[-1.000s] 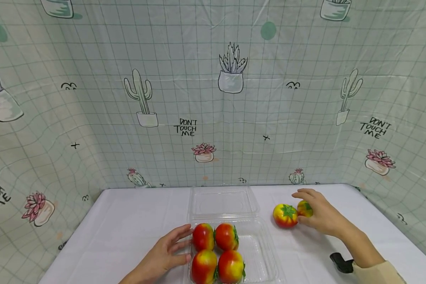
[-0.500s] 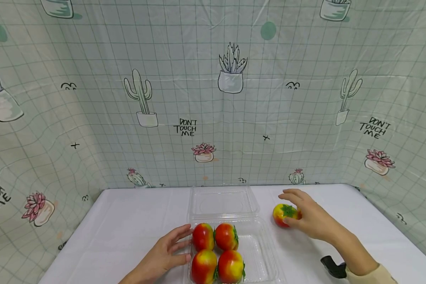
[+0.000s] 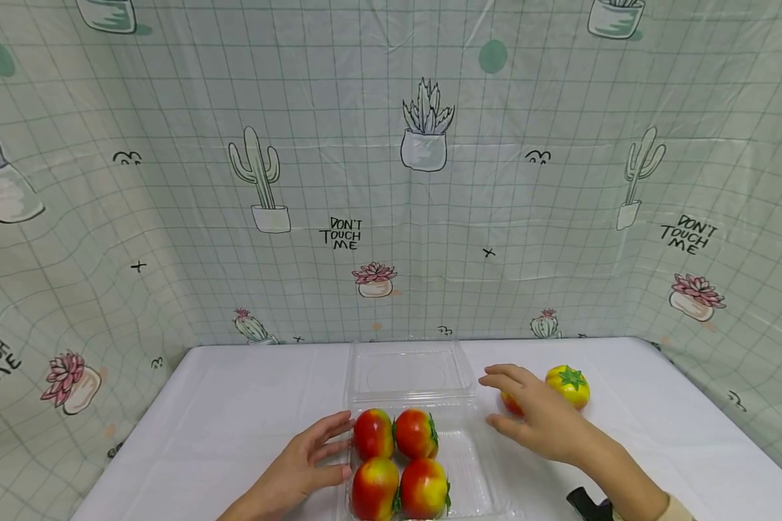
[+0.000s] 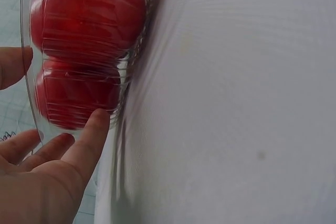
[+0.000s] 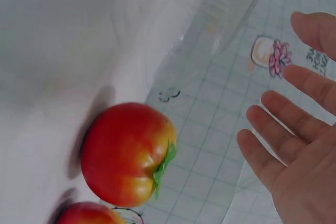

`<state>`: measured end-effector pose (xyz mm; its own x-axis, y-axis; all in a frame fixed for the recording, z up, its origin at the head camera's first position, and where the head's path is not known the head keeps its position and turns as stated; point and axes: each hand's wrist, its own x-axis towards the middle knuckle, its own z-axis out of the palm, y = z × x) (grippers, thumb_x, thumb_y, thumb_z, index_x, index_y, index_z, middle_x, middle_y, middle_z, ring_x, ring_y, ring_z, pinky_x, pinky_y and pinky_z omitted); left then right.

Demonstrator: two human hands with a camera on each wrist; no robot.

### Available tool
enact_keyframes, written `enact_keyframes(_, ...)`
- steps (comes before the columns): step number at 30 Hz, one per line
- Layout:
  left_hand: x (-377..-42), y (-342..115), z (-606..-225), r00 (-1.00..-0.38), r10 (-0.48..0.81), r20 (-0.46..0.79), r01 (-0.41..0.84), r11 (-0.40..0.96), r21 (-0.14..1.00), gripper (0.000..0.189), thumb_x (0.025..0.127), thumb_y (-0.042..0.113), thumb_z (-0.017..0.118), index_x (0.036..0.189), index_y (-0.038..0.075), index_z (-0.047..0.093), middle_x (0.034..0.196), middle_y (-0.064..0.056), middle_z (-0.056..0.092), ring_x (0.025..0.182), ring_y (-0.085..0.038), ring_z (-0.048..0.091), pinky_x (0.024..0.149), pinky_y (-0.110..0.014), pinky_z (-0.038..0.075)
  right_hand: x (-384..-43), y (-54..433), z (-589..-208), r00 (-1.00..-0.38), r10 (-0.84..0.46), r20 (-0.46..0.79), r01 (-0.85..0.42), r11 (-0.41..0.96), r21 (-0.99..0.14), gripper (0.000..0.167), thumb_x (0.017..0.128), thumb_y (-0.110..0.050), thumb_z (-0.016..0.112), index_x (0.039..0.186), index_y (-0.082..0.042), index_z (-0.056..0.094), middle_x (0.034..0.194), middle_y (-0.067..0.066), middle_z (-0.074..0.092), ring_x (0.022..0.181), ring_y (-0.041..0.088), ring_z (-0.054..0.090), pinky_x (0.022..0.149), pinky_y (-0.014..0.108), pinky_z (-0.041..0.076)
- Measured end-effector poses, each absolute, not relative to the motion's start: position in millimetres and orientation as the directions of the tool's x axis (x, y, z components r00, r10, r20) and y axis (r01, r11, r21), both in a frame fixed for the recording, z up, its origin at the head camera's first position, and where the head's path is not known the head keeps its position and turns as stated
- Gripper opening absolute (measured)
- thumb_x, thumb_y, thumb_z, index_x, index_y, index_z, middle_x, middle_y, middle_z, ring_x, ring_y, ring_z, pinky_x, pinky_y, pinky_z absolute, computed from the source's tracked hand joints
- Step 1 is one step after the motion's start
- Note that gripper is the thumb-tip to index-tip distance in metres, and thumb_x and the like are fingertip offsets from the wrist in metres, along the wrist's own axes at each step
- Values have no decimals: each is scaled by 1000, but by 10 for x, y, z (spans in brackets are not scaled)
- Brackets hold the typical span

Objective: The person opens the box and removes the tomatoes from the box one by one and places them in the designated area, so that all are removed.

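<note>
Several red-and-yellow tomatoes [image 3: 373,434] sit in the left part of a clear plastic clamshell box [image 3: 472,463], whose lid [image 3: 407,370] lies open behind it. My left hand [image 3: 303,463] rests against the box's left side, fingers loosely extended; in the left wrist view its fingertips [image 4: 97,121] touch the ribbed wall. To the right, my right hand [image 3: 537,416] hovers beside the box with spread fingers and holds nothing. It partly covers one loose tomato [image 3: 512,404] in the head view. Another tomato [image 3: 568,386] stands just right of that one. Both show in the right wrist view, apart from the hand [image 5: 299,129].
A white cloth covers the table [image 3: 254,391]. Behind and at the sides hangs a printed curtain [image 3: 326,181] with cactus drawings. A black strap piece [image 3: 586,504] is at the right wrist.
My right hand has moved left from the far loose tomato, past the nearer one, toward the box. It carries nothing, and both tomatoes stay in place. The left hand has not moved.
</note>
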<state>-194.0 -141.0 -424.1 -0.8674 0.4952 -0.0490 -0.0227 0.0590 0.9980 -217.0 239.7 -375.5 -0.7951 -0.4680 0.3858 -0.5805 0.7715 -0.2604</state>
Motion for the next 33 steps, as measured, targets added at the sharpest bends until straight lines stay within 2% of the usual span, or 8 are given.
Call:
enact_keyframes(8,-1947,-1407,-4251,-866,498,-38,-7,64,998,73,90,13,66,150,3,25,149,-23,32,129,-40,42,96,-39,48,-2114,2271,-3833,-750,-517,412,-629,751,-203,41,86,-36,70,124,-25,59,133,-7,51,119,16,53,95,41,48)
enact_keyframes(12,-1942,-1409,-4246,-864,502,-32,-4,57,998,73,90,13,66,150,3,25,149,-23,32,130,-40,41,96,-39,47,-2079,2193,-3847,-726,-550,413,-661,723,-201,40,88,-38,68,124,-22,59,132,-9,50,117,15,53,94,40,49)
enact_keyframes(16,-1936,-1412,-4239,-864,503,-31,-5,54,999,73,90,13,67,150,3,25,150,-23,31,130,-40,41,96,-38,47,-2045,2102,-3861,-695,-585,417,-697,690,-194,40,89,-40,66,123,-21,59,130,-8,52,115,14,54,93,38,50)
enact_keyframes(23,-1938,-1414,-4238,-864,502,-31,3,66,998,73,91,14,66,150,3,25,149,-23,31,130,-40,41,97,-39,47,-1961,1988,-3866,-685,-613,394,-716,668,-203,41,91,-44,62,126,-23,58,131,-7,53,113,11,55,92,37,51)
enact_keyframes(33,-1940,-1424,-4224,-862,507,-26,21,87,996,72,91,15,65,150,3,25,149,-23,32,129,-40,43,96,-39,48,-1895,1887,-3912,-591,-685,426,-797,579,-174,41,90,-31,67,127,-17,57,131,-5,52,116,12,54,93,36,50)
